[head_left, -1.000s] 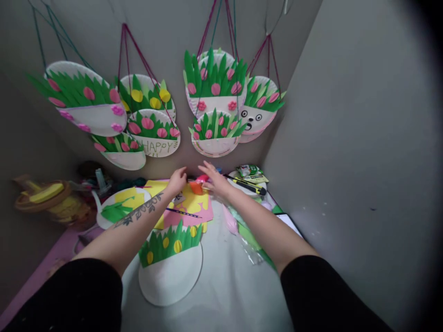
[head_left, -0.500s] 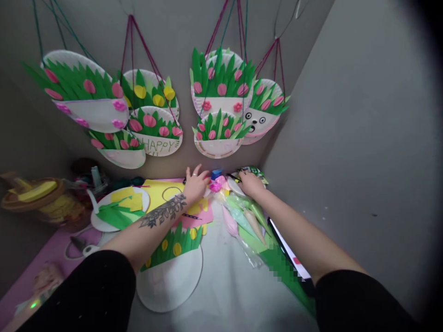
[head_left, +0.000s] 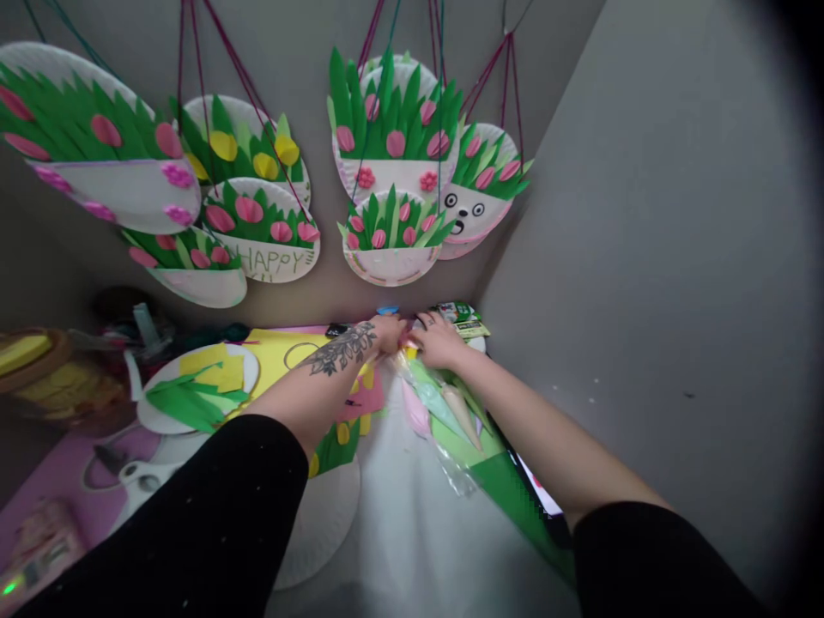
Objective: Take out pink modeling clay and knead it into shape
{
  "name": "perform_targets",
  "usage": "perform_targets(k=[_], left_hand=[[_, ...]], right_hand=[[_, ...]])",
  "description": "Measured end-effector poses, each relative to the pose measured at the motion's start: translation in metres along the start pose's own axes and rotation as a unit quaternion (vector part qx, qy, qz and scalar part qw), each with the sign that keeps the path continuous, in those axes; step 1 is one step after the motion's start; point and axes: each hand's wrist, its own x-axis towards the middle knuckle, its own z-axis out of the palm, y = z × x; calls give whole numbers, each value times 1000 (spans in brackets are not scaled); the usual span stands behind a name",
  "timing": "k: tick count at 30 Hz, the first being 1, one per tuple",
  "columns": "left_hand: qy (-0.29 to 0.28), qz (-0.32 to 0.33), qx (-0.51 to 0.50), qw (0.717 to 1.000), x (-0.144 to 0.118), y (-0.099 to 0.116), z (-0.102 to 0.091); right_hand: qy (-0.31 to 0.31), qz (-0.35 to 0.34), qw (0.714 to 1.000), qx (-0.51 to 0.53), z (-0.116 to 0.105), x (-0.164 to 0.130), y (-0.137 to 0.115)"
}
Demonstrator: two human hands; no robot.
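While hands [head_left: 418, 339] meet, paper bundle [head_left: 444, 403] (lengthwise) points toward them.

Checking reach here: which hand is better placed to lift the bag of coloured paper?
Probably the right hand: it rests at the bag's top end, while the left hand sits beside it over the yellow sheet.

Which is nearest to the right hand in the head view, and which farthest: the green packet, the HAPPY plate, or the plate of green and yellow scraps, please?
From the right hand:
1. Green packet, just beyond it, by the wall.
2. HAPPY plate, hanging up to the left.
3. Scrap plate, far left on the table.
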Motion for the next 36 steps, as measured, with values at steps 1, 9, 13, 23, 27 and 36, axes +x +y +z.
perform_targets(k=[1, 9, 13, 23, 27, 36], left_hand=[[1, -3, 3, 1000, -2, 0, 1], [135, -36, -52, 989, -43, -11, -9], [199, -78, -84, 973, -74, -31, -17], [119, -142, -93, 978, -140, -69, -6], [95, -120, -105, 983, -131, -63, -2], [172, -168, -181, 954, -89, -34, 7]], right_hand=[[-6, -1, 1000, -5, 1, 3, -3], [-30, 27, 999, -25, 3, 31, -19], [-16, 21, 1000, -18, 2, 34, -23], [17, 27, 999, 22, -12, 42, -36], [4, -33, 996, 84, -22, 40, -48], [44, -4, 981, 188, -12, 31, -64]])
